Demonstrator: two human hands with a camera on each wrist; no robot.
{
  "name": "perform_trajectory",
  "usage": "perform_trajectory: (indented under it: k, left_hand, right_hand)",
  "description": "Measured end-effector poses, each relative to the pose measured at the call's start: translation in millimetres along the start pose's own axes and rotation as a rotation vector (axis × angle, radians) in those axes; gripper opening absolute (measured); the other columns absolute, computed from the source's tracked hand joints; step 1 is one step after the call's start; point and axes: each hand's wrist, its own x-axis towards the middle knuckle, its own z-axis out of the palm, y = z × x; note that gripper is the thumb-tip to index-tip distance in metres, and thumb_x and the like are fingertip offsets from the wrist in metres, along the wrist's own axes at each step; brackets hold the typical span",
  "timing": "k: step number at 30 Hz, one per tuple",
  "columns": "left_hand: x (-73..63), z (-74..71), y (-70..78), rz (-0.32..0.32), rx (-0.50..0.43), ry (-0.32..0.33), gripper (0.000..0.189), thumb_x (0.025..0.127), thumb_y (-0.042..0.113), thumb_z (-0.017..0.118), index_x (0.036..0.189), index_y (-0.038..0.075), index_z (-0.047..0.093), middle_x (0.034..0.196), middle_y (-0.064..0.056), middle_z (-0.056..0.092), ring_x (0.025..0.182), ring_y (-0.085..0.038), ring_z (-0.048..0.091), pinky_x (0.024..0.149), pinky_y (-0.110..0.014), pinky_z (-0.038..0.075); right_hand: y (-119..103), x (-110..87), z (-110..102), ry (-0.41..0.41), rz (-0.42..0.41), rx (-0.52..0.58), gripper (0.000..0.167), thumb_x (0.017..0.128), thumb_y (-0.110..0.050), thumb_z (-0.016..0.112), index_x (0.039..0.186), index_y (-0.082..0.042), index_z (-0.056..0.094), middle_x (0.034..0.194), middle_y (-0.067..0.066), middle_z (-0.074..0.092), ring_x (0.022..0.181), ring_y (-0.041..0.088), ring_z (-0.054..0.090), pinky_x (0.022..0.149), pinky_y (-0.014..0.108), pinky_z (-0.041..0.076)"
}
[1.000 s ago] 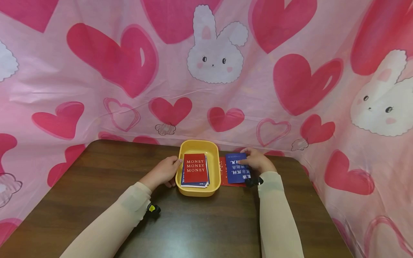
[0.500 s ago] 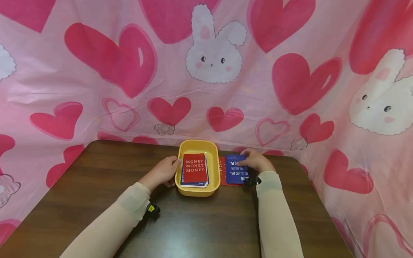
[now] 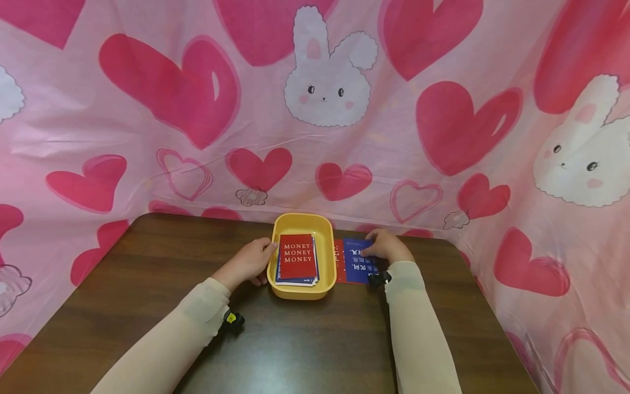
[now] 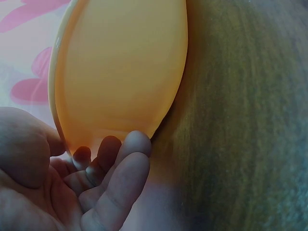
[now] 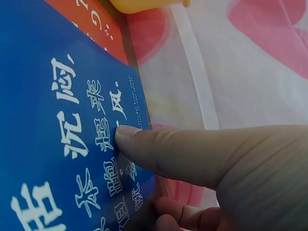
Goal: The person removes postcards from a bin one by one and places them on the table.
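Note:
A yellow plastic basin [image 3: 326, 273] stands on the table, holding a stack of cards topped by a red one [image 3: 298, 268] that reads MONEY. My left hand [image 3: 247, 261] grips the basin's left side, thumb at the rim and fingers against the outer wall [image 4: 120, 62]. Right of the basin, my right hand [image 3: 392, 247] pinches a blue card [image 3: 355, 271] printed with white Chinese characters. Its thumb [image 5: 144, 147] presses on the printed face, and the other fingers curl behind the card's edge. Beneath the blue card a strip of a red card [image 3: 339, 273] shows; the remainder is hidden.
The brown wooden table [image 3: 295, 350] has its back edge close behind the basin. A pink cloth [image 3: 197, 137] with hearts and rabbits hangs along the back and sides. Small dark devices are strapped at both wrists, over long pale sleeves [image 3: 415, 312].
My right hand has shifted slightly left, and more of it now overlaps the blue card in the head view. The left hand and the basin stay nearly still.

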Motion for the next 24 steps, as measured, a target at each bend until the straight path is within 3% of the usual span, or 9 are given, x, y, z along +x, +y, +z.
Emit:
perform_trajectory:
  k: [5, 18, 24]
  left_hand:
    - [-0.3, -0.1, -0.1, 0.002, 0.000, 0.000, 0.038, 0.123, 0.039, 0.049, 0.134, 0.005, 0.063, 0.093, -0.015, 0.071, 0.064, -0.027, 0.071, 0.061, -0.039, 0.067]
    - [0.6, -0.2, 0.0, -0.004, 0.003, -0.003, 0.038, 0.123, 0.039, 0.048, 0.135, 0.006, 0.063, 0.094, -0.015, 0.072, 0.065, -0.027, 0.072, 0.061, -0.039, 0.068]
    - [0.5, 0.7, -0.6, 0.002, 0.004, 0.005, 0.038, 0.123, 0.038, 0.048, 0.134, 0.005, 0.062, 0.093, -0.015, 0.071, 0.064, -0.027, 0.071, 0.060, -0.039, 0.067]
  right_hand:
    - [-5.5, -3.4, -0.2, -0.006, 0.020, 0.000, 0.063, 0.094, -0.028, 0.094, 0.147, -0.003, 0.068, 0.146, 0.027, 0.071, 0.126, 0.045, 0.070, 0.118, 0.068, 0.055]
    - [-0.2, 0.2, 1.2, -0.019, 0.001, 0.059, 0.063, 0.093, -0.028, 0.093, 0.145, -0.001, 0.069, 0.145, 0.027, 0.072, 0.128, 0.044, 0.070, 0.120, 0.067, 0.054]
    - [-0.3, 1.7, -4.8, 0.000, -0.011, 0.041, 0.063, 0.097, -0.042, 0.087, 0.143, -0.002, 0.069, 0.146, 0.028, 0.070, 0.131, 0.046, 0.067, 0.120, 0.065, 0.054]
